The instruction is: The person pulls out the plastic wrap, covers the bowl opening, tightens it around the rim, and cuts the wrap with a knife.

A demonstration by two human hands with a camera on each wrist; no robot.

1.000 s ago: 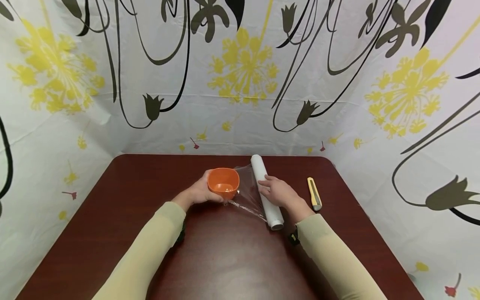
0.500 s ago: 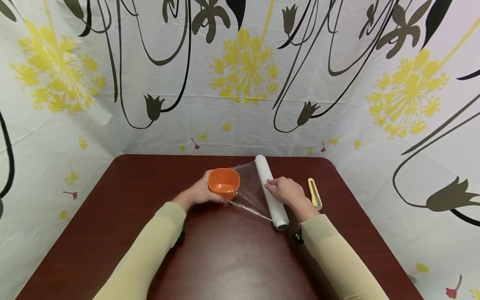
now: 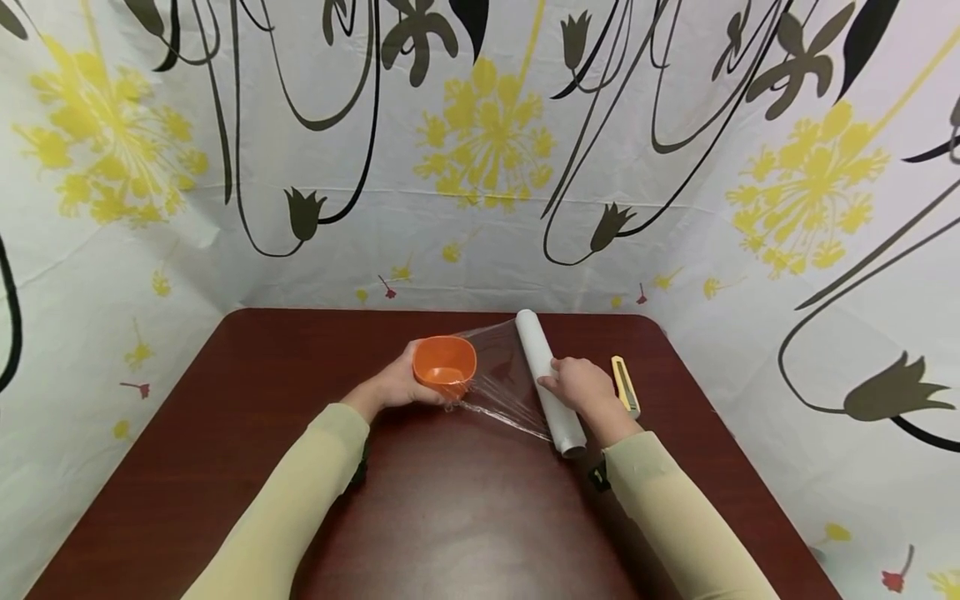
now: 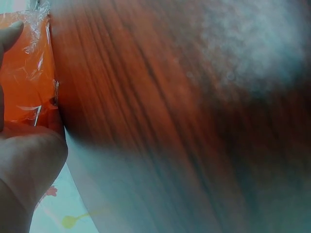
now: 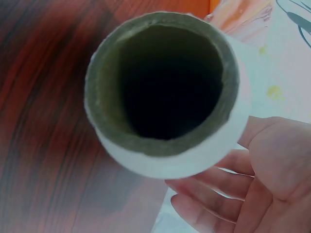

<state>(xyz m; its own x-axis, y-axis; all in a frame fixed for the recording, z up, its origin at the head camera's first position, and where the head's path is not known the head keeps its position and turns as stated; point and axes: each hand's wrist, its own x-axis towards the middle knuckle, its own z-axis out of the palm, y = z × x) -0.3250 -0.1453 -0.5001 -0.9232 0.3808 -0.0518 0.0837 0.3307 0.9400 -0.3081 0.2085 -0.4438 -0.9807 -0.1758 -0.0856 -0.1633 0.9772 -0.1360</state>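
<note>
An orange bowl (image 3: 444, 360) with rounded-square sides is held by my left hand (image 3: 397, 379), fingers round its left side and thumb at the front. Clear plastic wrap (image 3: 498, 375) clings to the bowl's side, wrinkled in the left wrist view, and stretches across to a white roll of plastic wrap (image 3: 547, 379). My right hand (image 3: 585, 387) grips that roll from its right side. In the right wrist view the roll's hollow cardboard core (image 5: 165, 87) faces the camera, with fingers (image 5: 214, 194) curved below it; the thumb is mostly hidden behind the roll.
A yellow utility knife (image 3: 626, 387) lies on the dark red-brown table (image 3: 465, 517), just right of my right hand. A white cloth (image 3: 480, 250) printed with flowers hangs behind the table and at its sides.
My right hand has moved slightly right with the roll, its fingers now more curled on it, and the wrap spans a wider gap. The left hand and bowl have stayed put.
</note>
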